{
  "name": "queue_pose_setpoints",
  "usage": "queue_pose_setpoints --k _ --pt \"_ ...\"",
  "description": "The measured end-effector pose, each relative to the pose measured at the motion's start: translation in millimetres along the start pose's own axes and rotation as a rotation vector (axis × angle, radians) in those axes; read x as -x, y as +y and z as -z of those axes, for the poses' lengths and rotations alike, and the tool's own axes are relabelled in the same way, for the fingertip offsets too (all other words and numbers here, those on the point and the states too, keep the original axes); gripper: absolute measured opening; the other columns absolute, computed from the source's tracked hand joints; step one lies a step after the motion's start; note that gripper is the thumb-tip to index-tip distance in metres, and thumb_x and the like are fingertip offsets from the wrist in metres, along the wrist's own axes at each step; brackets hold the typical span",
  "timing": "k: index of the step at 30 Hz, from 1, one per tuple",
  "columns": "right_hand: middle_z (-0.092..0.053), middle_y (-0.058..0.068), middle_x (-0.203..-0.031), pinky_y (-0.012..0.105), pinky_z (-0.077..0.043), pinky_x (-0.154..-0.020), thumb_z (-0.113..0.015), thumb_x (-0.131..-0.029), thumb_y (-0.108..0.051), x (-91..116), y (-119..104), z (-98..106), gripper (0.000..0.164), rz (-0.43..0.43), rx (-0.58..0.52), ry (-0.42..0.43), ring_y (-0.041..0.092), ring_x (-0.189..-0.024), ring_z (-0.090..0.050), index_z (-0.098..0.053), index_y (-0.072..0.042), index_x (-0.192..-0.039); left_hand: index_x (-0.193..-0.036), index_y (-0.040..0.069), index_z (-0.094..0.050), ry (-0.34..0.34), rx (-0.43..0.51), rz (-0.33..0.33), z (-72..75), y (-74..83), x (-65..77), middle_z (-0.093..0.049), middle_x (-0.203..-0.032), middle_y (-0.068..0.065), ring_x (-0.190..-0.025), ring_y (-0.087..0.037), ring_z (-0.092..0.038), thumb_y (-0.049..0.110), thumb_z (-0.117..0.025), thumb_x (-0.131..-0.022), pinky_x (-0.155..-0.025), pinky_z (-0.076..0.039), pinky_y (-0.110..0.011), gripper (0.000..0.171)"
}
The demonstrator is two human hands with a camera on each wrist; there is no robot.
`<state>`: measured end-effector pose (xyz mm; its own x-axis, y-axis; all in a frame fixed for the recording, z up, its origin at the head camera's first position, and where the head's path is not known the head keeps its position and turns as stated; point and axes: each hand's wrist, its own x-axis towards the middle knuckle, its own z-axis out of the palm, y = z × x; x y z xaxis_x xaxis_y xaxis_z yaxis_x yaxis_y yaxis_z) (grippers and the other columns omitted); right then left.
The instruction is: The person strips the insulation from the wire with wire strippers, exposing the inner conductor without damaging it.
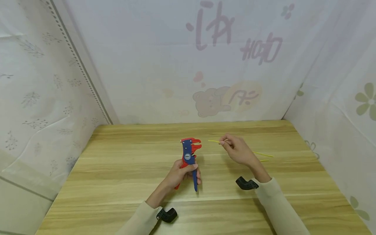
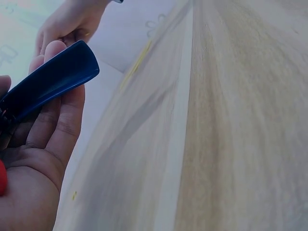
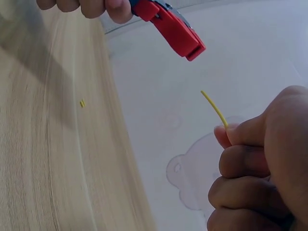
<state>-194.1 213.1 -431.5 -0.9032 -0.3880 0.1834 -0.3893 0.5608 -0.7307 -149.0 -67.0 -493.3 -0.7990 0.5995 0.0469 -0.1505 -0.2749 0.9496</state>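
Note:
My left hand [image 1: 176, 174] grips a red and blue wire stripper [image 1: 187, 148] by its handles, its toothed red head pointing right. In the left wrist view the blue handle [image 2: 53, 82] lies across the fingers. To the right, my right hand [image 1: 239, 151] pinches a thin yellow wire [image 1: 213, 141] between thumb and forefinger. A short length of that wire [image 3: 214, 108] sticks out of the fingertips toward the stripper's red head [image 3: 185, 41], with a gap between them. The rest of the wire is hidden by the hand.
Two more yellow wires [image 1: 264, 154] lie on the wooden table [image 1: 117, 182], behind the right wrist. Tiny yellow bits [image 3: 82, 103] lie on the tabletop. Printed cloth [image 1: 152, 65] hangs along the back and both sides. Each wrist carries a black camera mount [image 1: 246, 183].

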Motion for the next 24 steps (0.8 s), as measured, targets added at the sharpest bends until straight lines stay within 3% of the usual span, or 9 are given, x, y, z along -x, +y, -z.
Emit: queue_pose_setpoints --k 5,13,19,24 --pt "-0.034 -0.009 -0.057 0.02 -0.025 -0.049 -0.053 -0.108 -0.02 0 -4 -2 0.015 0.009 0.01 0.009 0.001 -0.049 -0.026 -0.065 -0.011 -0.106 -0.115 -0.001 -0.049 -0.008 0.011 -0.01 -2.1 0.1 -0.2 -0.074 -0.083 -0.005 -0.072 -0.018 -0.077 0.019 -0.058 -0.104 -0.073 -0.065 -0.035 0.025" --pt "-0.036 -0.009 -0.058 0.021 -0.028 -0.049 -0.053 -0.108 -0.019 0 -11 -3 0.017 0.03 0.009 -0.005 0.001 -0.049 -0.028 -0.066 -0.008 -0.107 -0.114 -0.008 -0.046 -0.034 0.022 -0.011 -5.6 0.8 -1.0 -0.074 -0.083 -0.004 -0.073 -0.019 -0.077 0.019 -0.058 -0.105 -0.074 -0.065 -0.036 0.031" --pt "-0.036 -0.009 -0.059 0.021 -0.028 -0.051 -0.054 -0.107 -0.017 0 -15 -6 0.017 0.062 0.006 -0.021 0.0 -0.05 -0.028 -0.067 -0.006 -0.107 -0.112 -0.003 -0.05 -0.038 0.015 -0.02 -7.0 2.5 0.1 -0.074 -0.083 -0.004 -0.073 -0.019 -0.078 0.019 -0.058 -0.105 -0.073 -0.065 -0.036 0.024" --pt "-0.037 -0.01 -0.059 0.021 -0.029 -0.049 -0.053 -0.108 -0.017 0 -15 -8 0.017 0.088 0.011 -0.028 0.0 -0.049 -0.029 -0.067 -0.006 -0.106 -0.113 -0.015 -0.045 -0.037 0.01 -0.016 -8.0 1.8 -0.3 -0.074 -0.081 -0.003 -0.072 -0.018 -0.077 0.018 -0.057 -0.105 -0.072 -0.065 -0.035 0.036"
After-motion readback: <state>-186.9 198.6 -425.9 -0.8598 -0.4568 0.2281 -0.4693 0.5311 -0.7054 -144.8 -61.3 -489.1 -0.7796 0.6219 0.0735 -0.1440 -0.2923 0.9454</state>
